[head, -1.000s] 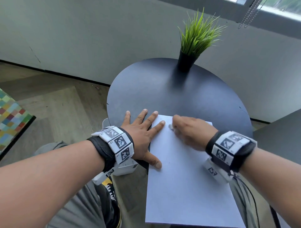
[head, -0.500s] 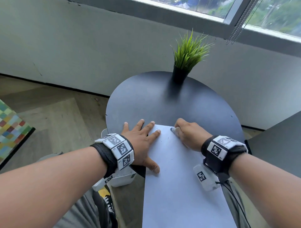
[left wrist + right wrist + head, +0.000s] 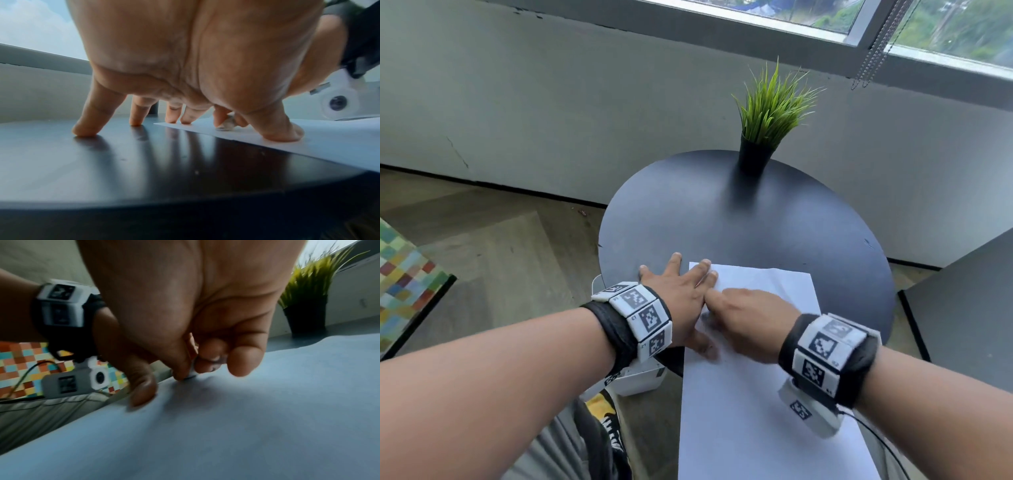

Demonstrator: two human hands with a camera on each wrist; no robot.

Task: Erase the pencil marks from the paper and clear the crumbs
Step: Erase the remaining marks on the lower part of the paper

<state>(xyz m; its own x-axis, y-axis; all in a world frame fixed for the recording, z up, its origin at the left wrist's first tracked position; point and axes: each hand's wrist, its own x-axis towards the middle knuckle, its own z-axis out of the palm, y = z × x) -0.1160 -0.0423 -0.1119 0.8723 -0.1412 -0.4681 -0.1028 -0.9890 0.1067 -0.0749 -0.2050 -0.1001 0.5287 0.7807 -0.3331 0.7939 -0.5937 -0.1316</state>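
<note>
A white sheet of paper [image 3: 763,404] lies on the round black table [image 3: 756,219], its near end hanging over the edge. My left hand [image 3: 681,294] lies spread flat, with two fingertips and the thumb on the paper's left edge [image 3: 257,134] and the other fingers on the table [image 3: 86,129]. Beside it my right hand [image 3: 750,322] pinches a small grey-white eraser [image 3: 192,374] and presses it on the paper [image 3: 246,418]. The eraser [image 3: 225,125] also shows past my left palm. No pencil marks or crumbs are distinguishable.
A green grass plant in a black pot [image 3: 755,157] stands at the table's far side. A grey wall and window lie beyond. A dark surface [image 3: 969,301] is at the right, and a colourful checked rug [image 3: 404,281] lies on the wood floor at left.
My right hand has moved the eraser from the paper's far edge back and left, close to my left hand. The head view has tilted up. My left hand stays put.
</note>
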